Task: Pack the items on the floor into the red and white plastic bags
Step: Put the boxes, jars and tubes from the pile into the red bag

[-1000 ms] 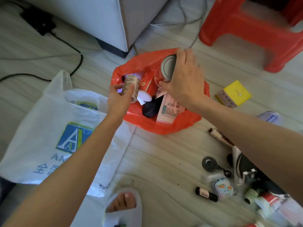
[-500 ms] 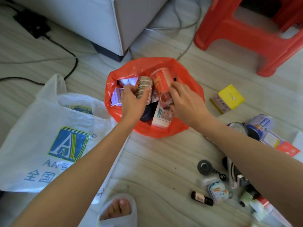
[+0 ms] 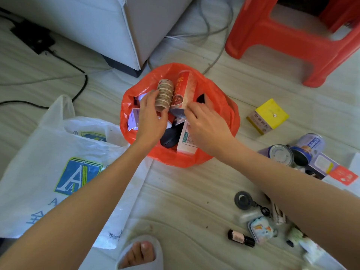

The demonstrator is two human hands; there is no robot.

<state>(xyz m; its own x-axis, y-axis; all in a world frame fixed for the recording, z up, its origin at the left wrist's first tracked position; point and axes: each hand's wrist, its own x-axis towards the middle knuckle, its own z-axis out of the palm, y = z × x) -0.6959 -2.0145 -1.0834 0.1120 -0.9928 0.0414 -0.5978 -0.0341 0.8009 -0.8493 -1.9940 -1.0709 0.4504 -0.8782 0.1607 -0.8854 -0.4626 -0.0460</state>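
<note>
Contents deep in the red bag were hidden by both hands. A ribbed roll was clasped by the left hand; the right hand was pinched on a red can. Bare floor lay at lower centre.

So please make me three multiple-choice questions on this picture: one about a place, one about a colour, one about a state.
1. Where does the yellow box lie?
A. inside the red bag
B. on the floor, right of the red bag
C. on the red stool

2. What colour is the logo on the white bag?
A. blue
B. pink
C. black

3. What is the left hand doing?
A. resting flat on the floor
B. gripping a ribbed can
C. pulling a cable

Answers:
1 B: the box sits on bare floor beside the red bag.
2 A: the square with the letter A is blue.
3 B: its fingers wrap the ribbed can over the bag's opening.
</note>
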